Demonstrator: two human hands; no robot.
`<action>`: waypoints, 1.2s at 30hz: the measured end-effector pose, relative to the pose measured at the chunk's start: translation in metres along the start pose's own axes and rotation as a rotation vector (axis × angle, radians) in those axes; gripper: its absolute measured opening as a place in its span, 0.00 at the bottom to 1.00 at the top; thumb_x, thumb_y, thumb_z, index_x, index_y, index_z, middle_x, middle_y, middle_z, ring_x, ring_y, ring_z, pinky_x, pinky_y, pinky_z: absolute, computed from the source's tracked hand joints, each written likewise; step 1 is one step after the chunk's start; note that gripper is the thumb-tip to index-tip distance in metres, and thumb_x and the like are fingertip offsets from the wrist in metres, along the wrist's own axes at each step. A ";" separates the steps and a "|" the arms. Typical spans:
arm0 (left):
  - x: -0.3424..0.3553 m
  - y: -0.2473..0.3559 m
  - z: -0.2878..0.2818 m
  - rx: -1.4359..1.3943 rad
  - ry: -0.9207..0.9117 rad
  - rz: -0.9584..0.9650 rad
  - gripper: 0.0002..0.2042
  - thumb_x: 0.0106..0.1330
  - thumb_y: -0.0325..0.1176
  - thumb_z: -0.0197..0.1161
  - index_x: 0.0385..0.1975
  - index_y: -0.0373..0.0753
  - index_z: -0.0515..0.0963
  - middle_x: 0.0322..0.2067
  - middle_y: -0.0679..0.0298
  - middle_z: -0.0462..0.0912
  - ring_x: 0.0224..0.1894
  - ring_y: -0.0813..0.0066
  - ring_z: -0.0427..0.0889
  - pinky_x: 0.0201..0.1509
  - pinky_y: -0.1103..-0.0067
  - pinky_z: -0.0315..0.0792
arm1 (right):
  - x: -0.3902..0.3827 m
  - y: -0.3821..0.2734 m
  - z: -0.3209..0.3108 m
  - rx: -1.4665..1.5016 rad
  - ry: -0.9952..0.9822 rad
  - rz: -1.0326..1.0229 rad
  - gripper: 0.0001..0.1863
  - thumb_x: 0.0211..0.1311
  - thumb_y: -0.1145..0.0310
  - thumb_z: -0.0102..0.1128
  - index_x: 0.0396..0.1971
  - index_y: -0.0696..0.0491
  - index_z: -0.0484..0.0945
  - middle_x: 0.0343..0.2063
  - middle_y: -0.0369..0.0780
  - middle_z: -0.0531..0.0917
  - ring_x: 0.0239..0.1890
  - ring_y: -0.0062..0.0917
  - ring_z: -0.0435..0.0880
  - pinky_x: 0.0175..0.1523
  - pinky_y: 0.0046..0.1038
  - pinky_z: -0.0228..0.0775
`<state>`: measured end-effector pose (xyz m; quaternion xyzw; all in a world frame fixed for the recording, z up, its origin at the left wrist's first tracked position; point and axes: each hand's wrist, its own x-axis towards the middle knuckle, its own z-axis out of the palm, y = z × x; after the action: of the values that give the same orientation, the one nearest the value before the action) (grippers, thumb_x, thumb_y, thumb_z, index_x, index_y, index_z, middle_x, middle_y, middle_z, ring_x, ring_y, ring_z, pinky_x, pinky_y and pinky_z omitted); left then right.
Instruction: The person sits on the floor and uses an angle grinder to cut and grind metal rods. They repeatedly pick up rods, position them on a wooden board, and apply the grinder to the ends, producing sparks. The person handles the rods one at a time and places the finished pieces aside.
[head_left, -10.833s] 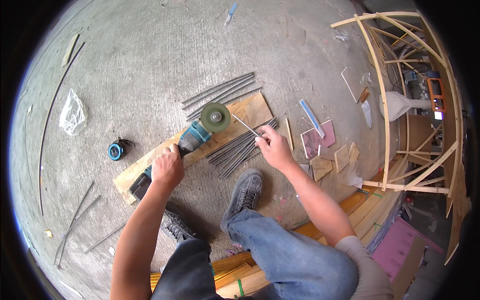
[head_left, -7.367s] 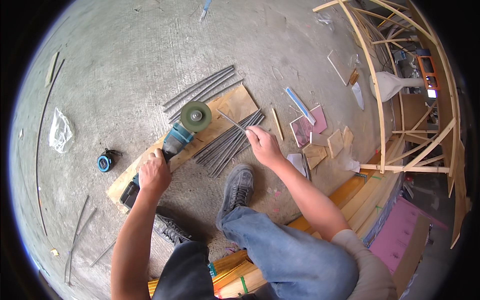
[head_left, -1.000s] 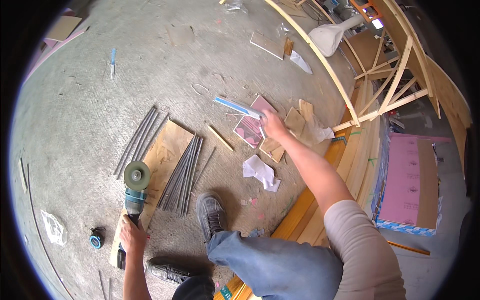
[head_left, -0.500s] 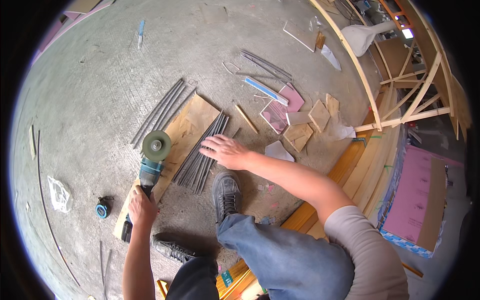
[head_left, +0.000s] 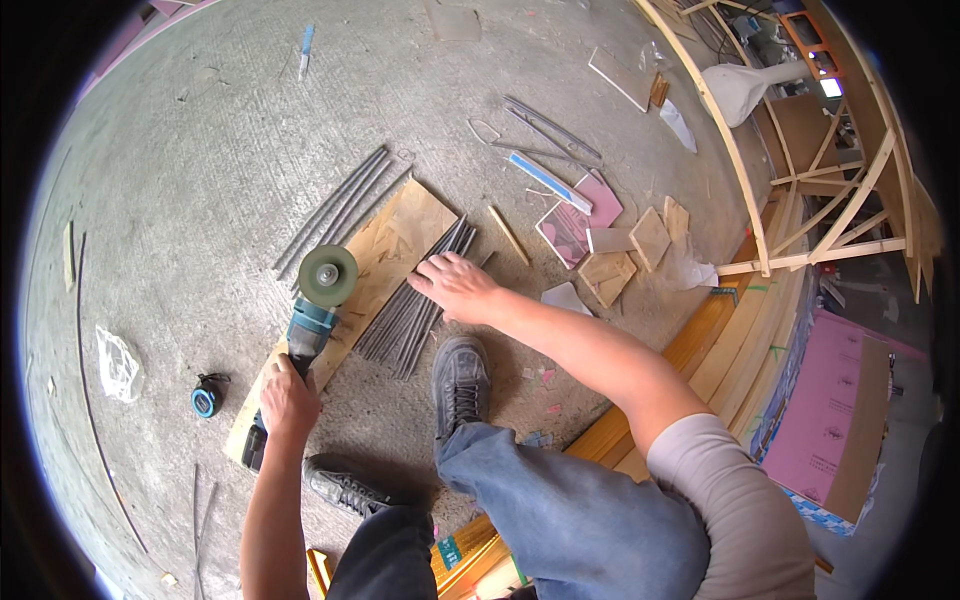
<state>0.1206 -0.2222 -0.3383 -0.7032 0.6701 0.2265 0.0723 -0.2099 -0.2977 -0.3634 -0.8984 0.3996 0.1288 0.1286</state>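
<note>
My left hand (head_left: 290, 397) is wrapped around the body of a teal and black angle grinder (head_left: 312, 328). Its round greenish disc (head_left: 328, 275) faces up at the far end, and the tool lies over a long plywood board (head_left: 428, 208). To the right, a bundle of thin grey metal rods (head_left: 398, 325) rests at a slant, partly over the board's edge. My right hand (head_left: 458, 287) is on the upper part of this bundle, fingers stretched out across the rods. More grey rods (head_left: 338, 200) lie along the board's left side.
A blue tape measure (head_left: 205, 398) and clear plastic (head_left: 118, 365) lie at left. Right of the rods are a wooden stick (head_left: 508, 234), pink board offcuts (head_left: 568, 235) and wood pieces (head_left: 608, 275). Long timbers (head_left: 690, 385) run along the right. My shoe (head_left: 462, 385) stands beside the bundle.
The whole view has shifted slightly, so the floor things appear a little farther right and higher. My right hand has moved slightly up along the rods; my left hand keeps hold of the angle grinder.
</note>
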 end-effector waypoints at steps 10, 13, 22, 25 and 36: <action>-0.001 0.000 -0.001 0.022 0.016 0.009 0.18 0.66 0.39 0.60 0.44 0.31 0.66 0.37 0.44 0.78 0.40 0.43 0.81 0.43 0.57 0.74 | 0.001 0.003 0.007 -0.021 0.086 -0.021 0.37 0.40 0.62 0.78 0.54 0.54 0.73 0.55 0.43 0.71 0.59 0.36 0.71 0.66 0.37 0.62; -0.002 0.000 -0.003 0.027 0.007 0.007 0.19 0.66 0.39 0.60 0.44 0.31 0.66 0.37 0.44 0.78 0.40 0.43 0.81 0.44 0.57 0.74 | 0.003 0.002 0.003 -0.022 0.066 -0.021 0.37 0.38 0.62 0.79 0.53 0.54 0.73 0.54 0.43 0.71 0.58 0.35 0.72 0.65 0.37 0.63; 0.000 0.003 -0.004 0.009 -0.003 -0.008 0.18 0.65 0.39 0.61 0.45 0.31 0.66 0.38 0.44 0.78 0.41 0.43 0.81 0.44 0.57 0.74 | 0.003 0.006 0.009 -0.025 -0.055 -0.047 0.25 0.40 0.65 0.74 0.42 0.51 0.77 0.41 0.40 0.78 0.52 0.33 0.76 0.56 0.36 0.68; -0.002 0.000 -0.002 0.012 0.011 -0.003 0.18 0.65 0.39 0.61 0.44 0.31 0.66 0.38 0.44 0.78 0.41 0.43 0.81 0.44 0.57 0.74 | -0.002 0.008 0.010 0.013 -0.109 -0.094 0.19 0.42 0.67 0.72 0.37 0.50 0.79 0.40 0.40 0.79 0.51 0.33 0.77 0.52 0.35 0.70; 0.000 0.002 -0.005 0.011 -0.002 0.002 0.18 0.66 0.39 0.60 0.45 0.31 0.66 0.38 0.44 0.78 0.41 0.43 0.81 0.45 0.57 0.74 | -0.027 -0.001 0.046 -0.136 -0.038 -0.099 0.07 0.58 0.67 0.54 0.27 0.48 0.82 0.33 0.37 0.83 0.43 0.31 0.82 0.43 0.35 0.72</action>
<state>0.1198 -0.2244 -0.3333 -0.7019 0.6720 0.2232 0.0767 -0.2327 -0.2630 -0.3972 -0.9212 0.3425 0.1660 0.0810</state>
